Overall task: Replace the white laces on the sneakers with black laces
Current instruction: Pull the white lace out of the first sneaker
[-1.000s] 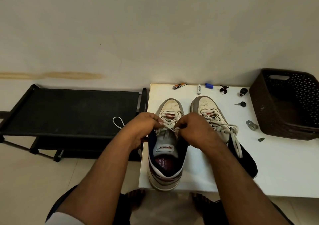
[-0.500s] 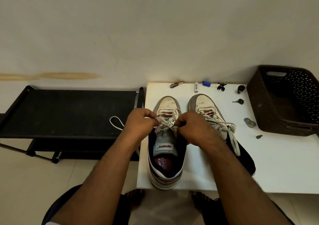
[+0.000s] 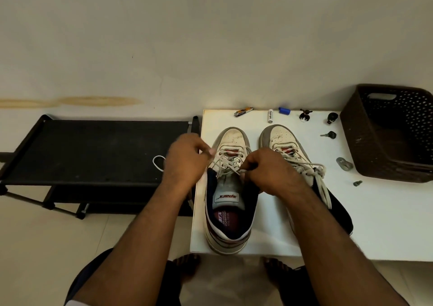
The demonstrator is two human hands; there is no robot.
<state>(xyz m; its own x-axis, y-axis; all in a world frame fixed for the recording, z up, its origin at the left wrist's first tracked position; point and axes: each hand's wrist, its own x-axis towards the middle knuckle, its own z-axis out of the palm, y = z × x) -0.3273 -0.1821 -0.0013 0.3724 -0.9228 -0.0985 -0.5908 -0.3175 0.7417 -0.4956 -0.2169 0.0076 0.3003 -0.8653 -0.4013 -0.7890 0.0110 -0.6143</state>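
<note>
We've 2 sneakers on table; L hand & R hand each pinch white lace.

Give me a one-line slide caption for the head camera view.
Both hands, left hand and right hand, pull white lace from the left sneaker on a white table.

The left hand is motion-blurred, and its fingertips hide whatever lace end it may pinch. The right hand and its forearm cover the inner side of the right sneaker. Right of the hands, the basket is cut off by the frame edge. Small items beyond the hands are too small to identify.
</note>
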